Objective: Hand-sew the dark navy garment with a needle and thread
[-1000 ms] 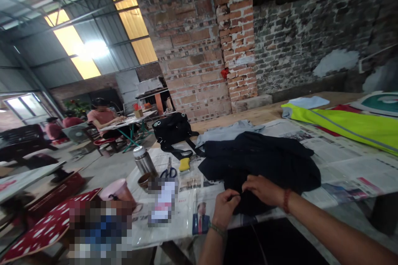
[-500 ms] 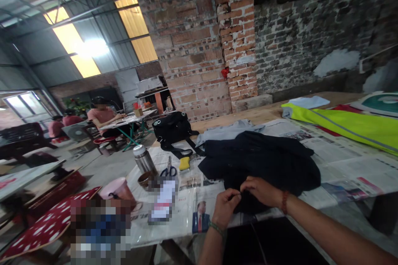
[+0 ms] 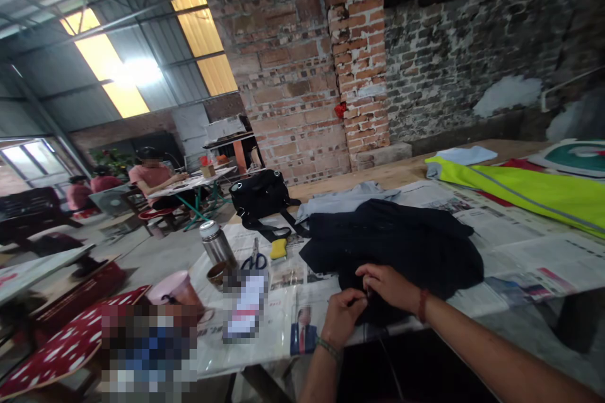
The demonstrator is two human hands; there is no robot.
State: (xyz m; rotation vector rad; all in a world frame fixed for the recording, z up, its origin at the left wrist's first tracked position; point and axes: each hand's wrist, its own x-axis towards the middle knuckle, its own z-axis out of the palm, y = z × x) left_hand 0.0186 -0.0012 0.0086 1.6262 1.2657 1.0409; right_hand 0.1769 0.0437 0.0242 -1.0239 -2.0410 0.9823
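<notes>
A dark navy garment [image 3: 397, 233] lies bunched on the newspaper-covered table in front of me. At its near edge, my left hand [image 3: 343, 318] pinches the cloth between thumb and fingertips. My right hand [image 3: 394, 289] rests over the same edge, its curled fingertips close to the left ones. Something tiny may sit between the right thumb and finger, but it is too small to make out. Left of the garment lie a small yellow object [image 3: 278, 249] and dark-handled scissors [image 3: 254, 261]. A grey cloth [image 3: 345, 198] is partly tucked behind the garment.
A black bag [image 3: 259, 195] with a strap, a steel thermos [image 3: 218, 245] and a brown cup [image 3: 218, 275] stand leftward. To the right are a yellow reflective garment [image 3: 529, 189] and a green-white iron [image 3: 576, 157]. A person [image 3: 151, 179] sits at another table behind.
My right hand has shifted slightly left and up, its index finger lifting and straightening a little. The left hand stays nearly in place at the cloth's edge. The view has moved slightly.
</notes>
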